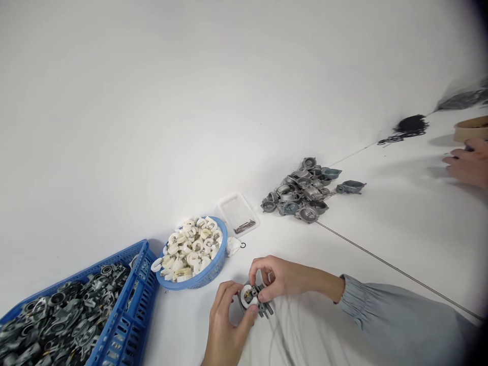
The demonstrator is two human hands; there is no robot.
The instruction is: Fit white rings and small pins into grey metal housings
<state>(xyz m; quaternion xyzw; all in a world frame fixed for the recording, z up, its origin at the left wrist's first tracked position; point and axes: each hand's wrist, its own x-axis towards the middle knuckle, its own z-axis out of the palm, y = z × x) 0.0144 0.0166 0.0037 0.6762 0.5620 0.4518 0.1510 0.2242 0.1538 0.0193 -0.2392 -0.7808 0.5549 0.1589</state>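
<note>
My left hand and my right hand both grip one small grey metal part with a white ring in it, low on the white table. Left fingers curl round its left side; right fingers pinch its top and right side. Just to the left stands a round blue basket full of white plastic rings. A blue crate of grey metal parts fills the bottom left corner.
A small clear tray holds several thin pins. A pile of grey metal housings lies further back. Another person's hand rests at the right edge beside a tan round container. Black bits lie beyond.
</note>
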